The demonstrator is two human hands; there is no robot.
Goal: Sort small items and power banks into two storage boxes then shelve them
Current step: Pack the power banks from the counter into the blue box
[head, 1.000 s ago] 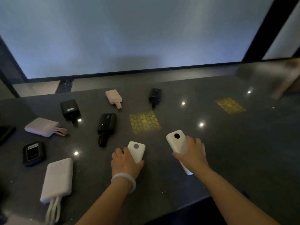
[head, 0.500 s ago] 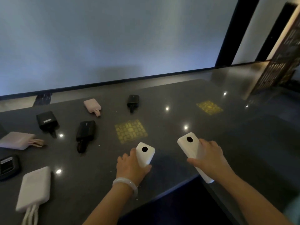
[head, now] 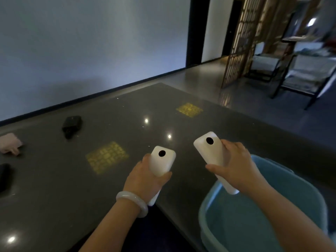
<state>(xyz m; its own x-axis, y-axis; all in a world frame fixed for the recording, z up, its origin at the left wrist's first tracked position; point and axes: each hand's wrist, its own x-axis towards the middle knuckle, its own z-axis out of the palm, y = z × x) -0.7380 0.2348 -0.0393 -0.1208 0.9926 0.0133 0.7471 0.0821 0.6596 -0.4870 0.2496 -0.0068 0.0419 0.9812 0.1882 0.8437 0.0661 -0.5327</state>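
Left hand (head: 145, 176): gripping white bank (head: 162, 161).
Right hand (head: 234, 165): gripping another bank (head: 211, 151) over bin (head: 300, 186).
Remaining: black bank (head: 71, 125) lying on tabletop (head: 54, 179).

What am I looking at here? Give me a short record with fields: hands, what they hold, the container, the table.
left hand: left hand grips a white power bank
right hand: right hand grips a longer white power bank, its lower end over the box
container: blue storage box at lower right, by the table's edge
table: dark glossy table; a black item and a pink item lie at left
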